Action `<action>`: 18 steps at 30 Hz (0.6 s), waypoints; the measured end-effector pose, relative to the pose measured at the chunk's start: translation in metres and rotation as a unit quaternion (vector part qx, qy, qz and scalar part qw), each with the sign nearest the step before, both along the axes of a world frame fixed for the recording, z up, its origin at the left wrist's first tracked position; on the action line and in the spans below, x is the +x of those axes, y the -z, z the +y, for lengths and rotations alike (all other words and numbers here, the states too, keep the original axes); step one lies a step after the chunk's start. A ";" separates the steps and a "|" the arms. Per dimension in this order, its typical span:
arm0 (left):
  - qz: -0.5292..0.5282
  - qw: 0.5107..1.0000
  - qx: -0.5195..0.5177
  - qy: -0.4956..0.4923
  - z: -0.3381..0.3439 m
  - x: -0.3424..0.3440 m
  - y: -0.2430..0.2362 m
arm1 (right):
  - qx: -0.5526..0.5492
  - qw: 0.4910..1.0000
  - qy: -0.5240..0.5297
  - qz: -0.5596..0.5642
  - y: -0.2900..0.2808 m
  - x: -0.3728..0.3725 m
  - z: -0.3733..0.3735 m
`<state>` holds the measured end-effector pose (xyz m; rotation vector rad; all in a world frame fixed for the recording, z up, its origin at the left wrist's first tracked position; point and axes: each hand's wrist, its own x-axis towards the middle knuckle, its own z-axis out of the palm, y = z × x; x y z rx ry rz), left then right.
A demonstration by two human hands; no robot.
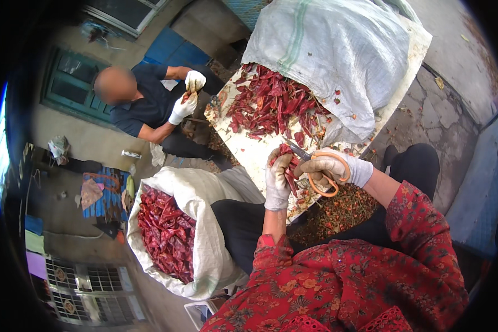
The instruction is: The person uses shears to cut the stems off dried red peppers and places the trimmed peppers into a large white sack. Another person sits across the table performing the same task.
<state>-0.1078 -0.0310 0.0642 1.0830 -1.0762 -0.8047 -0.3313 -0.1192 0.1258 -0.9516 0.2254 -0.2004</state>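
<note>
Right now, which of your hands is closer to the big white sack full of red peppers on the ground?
Left. My left hand, holding a bunch of red chillies, is just right of the open sack. My right hand, gripping orange-handled scissors, is farther right, beyond the left hand.

The person wore a red blouse (343, 282) printed all over with small flowers and leaves in orange, yellow and dark tones, its sleeves pushed up on the forearms. Both hands were covered: the left hand (278, 180) and the right hand (332, 166) each had a whitish knitted work glove, soiled at the fingers. Below the blouse showed black trousers (243, 227).
</note>
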 end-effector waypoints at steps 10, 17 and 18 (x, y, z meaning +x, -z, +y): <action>0.105 0.979 0.177 0.010 -0.003 -0.013 -0.052 | -0.667 0.658 0.173 0.302 0.000 0.008 0.007; 0.165 0.981 0.100 -0.040 -0.008 -0.014 -0.027 | -0.719 0.593 0.221 0.288 0.004 0.006 0.008; 0.169 0.980 0.094 -0.043 -0.009 -0.015 -0.024 | -0.735 0.571 0.246 0.271 0.006 0.005 0.008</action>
